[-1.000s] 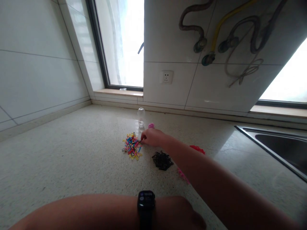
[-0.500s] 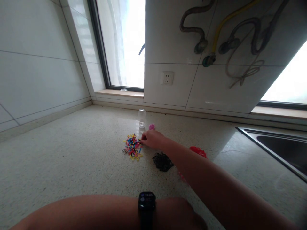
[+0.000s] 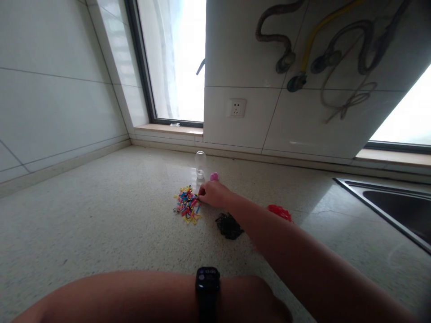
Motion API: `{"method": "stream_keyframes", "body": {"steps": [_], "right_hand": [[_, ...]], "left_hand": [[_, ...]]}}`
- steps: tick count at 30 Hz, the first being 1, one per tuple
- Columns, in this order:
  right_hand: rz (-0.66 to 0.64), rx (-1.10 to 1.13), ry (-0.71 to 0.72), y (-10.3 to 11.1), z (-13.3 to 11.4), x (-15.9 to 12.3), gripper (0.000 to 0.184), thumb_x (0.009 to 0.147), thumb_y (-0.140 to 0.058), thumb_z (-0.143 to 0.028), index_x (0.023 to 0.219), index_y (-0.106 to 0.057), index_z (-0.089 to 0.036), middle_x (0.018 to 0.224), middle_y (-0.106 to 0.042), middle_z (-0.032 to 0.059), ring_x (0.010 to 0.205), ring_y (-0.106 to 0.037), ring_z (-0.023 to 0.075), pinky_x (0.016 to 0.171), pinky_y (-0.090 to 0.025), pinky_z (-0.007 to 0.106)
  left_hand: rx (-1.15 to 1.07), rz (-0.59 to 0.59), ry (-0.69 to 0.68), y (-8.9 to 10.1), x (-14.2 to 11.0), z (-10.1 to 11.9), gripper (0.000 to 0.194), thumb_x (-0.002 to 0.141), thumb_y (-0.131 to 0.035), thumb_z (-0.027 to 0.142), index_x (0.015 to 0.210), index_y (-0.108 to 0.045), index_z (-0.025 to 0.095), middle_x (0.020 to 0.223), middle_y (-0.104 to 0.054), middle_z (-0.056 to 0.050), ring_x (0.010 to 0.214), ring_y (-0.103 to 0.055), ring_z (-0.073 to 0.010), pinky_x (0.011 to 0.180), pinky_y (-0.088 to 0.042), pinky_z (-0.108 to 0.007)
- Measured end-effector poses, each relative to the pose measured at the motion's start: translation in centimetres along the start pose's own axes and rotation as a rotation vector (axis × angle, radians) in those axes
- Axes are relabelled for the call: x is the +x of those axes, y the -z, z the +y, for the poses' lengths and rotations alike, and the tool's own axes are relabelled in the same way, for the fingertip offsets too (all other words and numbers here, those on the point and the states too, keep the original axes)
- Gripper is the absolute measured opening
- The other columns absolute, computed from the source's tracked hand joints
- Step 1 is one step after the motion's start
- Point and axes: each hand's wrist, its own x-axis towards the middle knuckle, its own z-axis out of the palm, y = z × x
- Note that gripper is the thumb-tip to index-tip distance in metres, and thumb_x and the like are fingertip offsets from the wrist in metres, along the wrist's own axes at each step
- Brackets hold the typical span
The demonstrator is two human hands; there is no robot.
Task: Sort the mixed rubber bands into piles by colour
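At the right edge of a pile of multicoloured small rubber bands [image 3: 187, 205], my right hand [image 3: 213, 195] has its thumb and fingers pinched together. A tiny dark band shows at the fingertips, mostly covered by them. Below my right forearm lies a heap of black rubber bands [image 3: 229, 226]. Red rubber bands [image 3: 280, 212] show beyond the forearm, partly covered by it. My left hand [image 3: 259, 298] rests low in front of me, with its fingers hidden, and a black watch [image 3: 208, 279] is on that wrist.
A clear plastic bottle [image 3: 200, 165] stands behind the pile, beside a small pink object [image 3: 214, 176]. All lie on a speckled countertop [image 3: 111, 220]. A steel sink [image 3: 387, 211] is set in at the right. Hoses and a wall socket [image 3: 237, 107] are on the tiled wall.
My right hand stays at the edge of the multicoloured pile, its fingers still pinched. Pink bands near my right forearm are now covered by it. The view has shifted slightly.
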Motion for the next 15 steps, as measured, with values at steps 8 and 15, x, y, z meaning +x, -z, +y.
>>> {"method": "stream_keyframes", "body": {"steps": [8, 15], "right_hand": [[0.058, 0.108, 0.022, -0.5, 1.0, -0.5, 0.018, 0.08, -0.064, -0.029, 0.089, -0.074, -0.016, 0.085, -0.074, 0.0067, 0.076, -0.065, 0.0161, 0.066, -0.044, 0.023], [0.103, 0.261, 0.103, -0.2, 1.6, -1.2, 0.011, 0.076, -0.064, -0.018, 0.083, -0.071, -0.014, 0.081, -0.072, 0.0057, 0.072, -0.063, 0.0135, 0.067, -0.044, 0.023]], "left_hand": [[-0.017, -0.006, 0.004, 0.3, 0.1, 0.0, 0.017, 0.097, -0.041, 0.025, 0.1, -0.056, 0.019, 0.083, -0.068, -0.007, 0.068, -0.062, -0.0175, 0.052, -0.046, -0.029], [-0.008, 0.036, -0.007, 0.1, -0.1, 0.1, 0.012, 0.096, -0.046, 0.026, 0.099, -0.055, 0.019, 0.076, -0.063, -0.004, 0.066, -0.059, -0.0175, 0.05, -0.045, -0.029]]}}
